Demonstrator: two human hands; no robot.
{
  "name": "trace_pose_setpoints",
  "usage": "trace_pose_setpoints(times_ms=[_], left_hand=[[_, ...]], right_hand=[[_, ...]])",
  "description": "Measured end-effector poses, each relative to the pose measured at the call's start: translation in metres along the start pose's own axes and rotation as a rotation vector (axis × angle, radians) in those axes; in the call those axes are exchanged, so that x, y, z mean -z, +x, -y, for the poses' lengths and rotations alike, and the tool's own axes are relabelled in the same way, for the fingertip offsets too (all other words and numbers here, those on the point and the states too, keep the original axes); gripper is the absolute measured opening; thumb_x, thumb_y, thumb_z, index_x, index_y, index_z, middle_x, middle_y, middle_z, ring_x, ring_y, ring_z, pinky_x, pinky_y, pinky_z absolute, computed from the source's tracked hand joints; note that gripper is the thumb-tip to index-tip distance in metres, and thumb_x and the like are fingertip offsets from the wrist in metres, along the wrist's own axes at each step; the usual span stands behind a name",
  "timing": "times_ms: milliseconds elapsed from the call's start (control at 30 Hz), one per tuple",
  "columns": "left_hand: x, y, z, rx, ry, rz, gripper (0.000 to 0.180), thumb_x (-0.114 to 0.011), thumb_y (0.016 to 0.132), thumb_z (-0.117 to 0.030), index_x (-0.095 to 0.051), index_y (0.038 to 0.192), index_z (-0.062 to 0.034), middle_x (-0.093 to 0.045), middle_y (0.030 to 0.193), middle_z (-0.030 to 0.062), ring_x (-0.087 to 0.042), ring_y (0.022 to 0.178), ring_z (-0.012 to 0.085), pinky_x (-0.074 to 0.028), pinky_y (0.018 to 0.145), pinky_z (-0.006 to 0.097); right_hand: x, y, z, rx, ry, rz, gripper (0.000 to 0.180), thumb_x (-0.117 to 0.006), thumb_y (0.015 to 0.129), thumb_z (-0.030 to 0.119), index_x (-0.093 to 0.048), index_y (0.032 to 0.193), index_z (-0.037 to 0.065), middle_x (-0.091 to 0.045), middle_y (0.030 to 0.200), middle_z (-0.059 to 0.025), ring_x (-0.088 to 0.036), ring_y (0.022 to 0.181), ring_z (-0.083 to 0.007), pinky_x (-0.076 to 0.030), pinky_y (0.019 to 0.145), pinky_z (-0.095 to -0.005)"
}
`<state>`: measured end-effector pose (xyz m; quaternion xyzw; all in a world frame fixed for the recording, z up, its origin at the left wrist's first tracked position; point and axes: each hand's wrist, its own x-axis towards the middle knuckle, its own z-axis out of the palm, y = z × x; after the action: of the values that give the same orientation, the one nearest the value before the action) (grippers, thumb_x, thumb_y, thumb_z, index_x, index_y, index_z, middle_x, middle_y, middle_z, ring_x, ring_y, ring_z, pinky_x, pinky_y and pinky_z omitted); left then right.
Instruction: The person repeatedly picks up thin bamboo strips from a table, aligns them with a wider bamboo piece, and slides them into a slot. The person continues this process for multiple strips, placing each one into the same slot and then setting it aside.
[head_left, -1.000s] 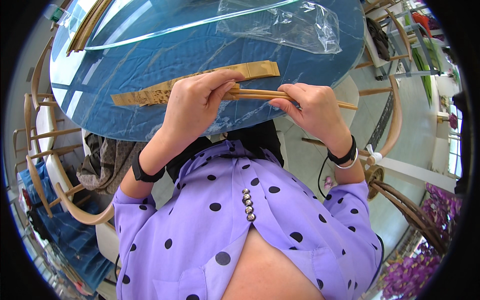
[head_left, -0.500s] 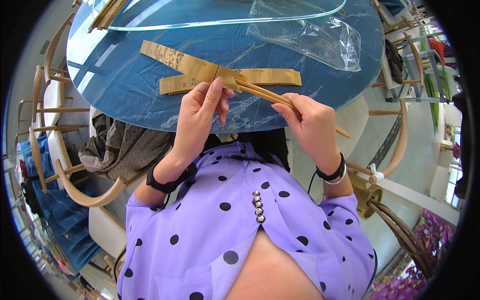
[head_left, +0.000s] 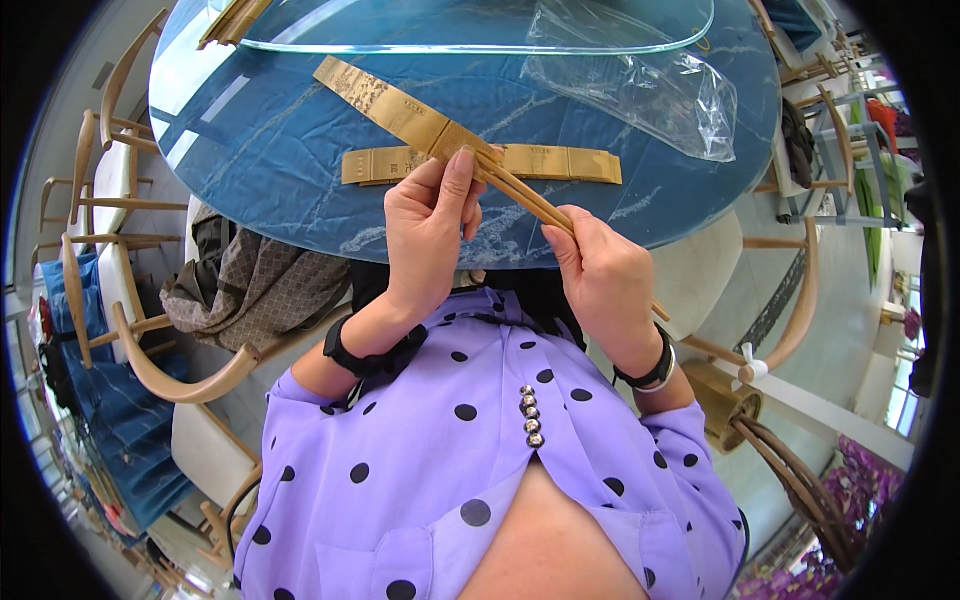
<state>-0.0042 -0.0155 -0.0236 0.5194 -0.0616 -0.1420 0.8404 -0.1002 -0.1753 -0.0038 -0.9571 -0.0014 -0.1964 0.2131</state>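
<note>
- Over the near side of the table [head_left: 290, 180], left hand [head_left: 425, 230] pinches the sleeve [head_left: 400, 112], apparently steadying it.
- Right hand [head_left: 605, 265] pinches the chopsticks [head_left: 527, 196], likely keeping them paired.
- Other sleeves [head_left: 545, 162] lie flat on the table.

The purple shirt [head_left: 400, 440] has black polka dots
</note>
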Motion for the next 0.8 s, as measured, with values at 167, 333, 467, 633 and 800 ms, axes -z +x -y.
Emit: trace_pose_setpoints(times_ms=[167,333,467,633,800], left_hand=[[0.004,-0.004,0.001,0.031,0.132,0.049,0.037,-0.055,0.108,-0.027,-0.072,0.106,0.0057,-0.064,0.079,0.0028,-0.036,0.054,0.0025,-0.032,0.047,0.020],[0.002,-0.004,0.004,0.055,0.055,0.038,0.036,-0.056,0.107,-0.027,-0.071,0.103,0.0048,-0.062,0.077,0.0014,-0.035,0.052,0.0009,-0.030,0.045,0.020],[-0.002,-0.004,0.001,0.068,0.056,0.045,0.035,-0.055,0.108,-0.027,-0.071,0.106,0.0040,-0.053,0.067,-0.0034,-0.032,0.051,0.0000,-0.027,0.045,0.020],[-0.005,-0.003,-0.005,0.048,0.048,0.015,0.034,-0.055,0.108,-0.026,-0.072,0.107,0.0036,-0.044,0.061,-0.0076,-0.028,0.050,-0.0003,-0.022,0.045,0.020],[0.021,0.023,-0.033,-0.200,-0.015,-0.153,0.033,-0.057,0.107,-0.026,-0.073,0.104,0.0031,-0.042,0.059,-0.0090,-0.026,0.048,-0.0014,-0.020,0.044,0.020]], right_hand=[[-0.002,-0.003,0.004,-0.012,-0.053,-0.006,0.030,-0.066,0.098,0.027,-0.065,0.106,-0.003,-0.068,0.079,-0.0139,-0.067,0.065,-0.0298,-0.052,0.053,-0.0371],[0.000,-0.003,0.007,-0.082,0.015,0.043,0.024,-0.065,0.099,0.024,-0.067,0.106,0.001,-0.071,0.085,-0.0141,-0.068,0.069,-0.0329,-0.053,0.059,-0.0382],[-0.001,-0.005,0.008,-0.072,0.008,0.028,0.025,-0.065,0.099,0.024,-0.066,0.106,0.000,-0.070,0.083,-0.0139,-0.068,0.068,-0.0324,-0.052,0.057,-0.0381],[-0.004,-0.005,0.008,-0.036,0.030,0.008,0.027,-0.066,0.098,0.025,-0.065,0.108,0.000,-0.068,0.080,-0.0128,-0.067,0.066,-0.0312,-0.052,0.056,-0.0379],[0.016,-0.017,-0.009,0.017,0.190,0.047,0.024,-0.066,0.098,0.019,-0.066,0.115,0.002,-0.069,0.086,-0.0118,-0.067,0.070,-0.0300,-0.053,0.060,-0.0359]])
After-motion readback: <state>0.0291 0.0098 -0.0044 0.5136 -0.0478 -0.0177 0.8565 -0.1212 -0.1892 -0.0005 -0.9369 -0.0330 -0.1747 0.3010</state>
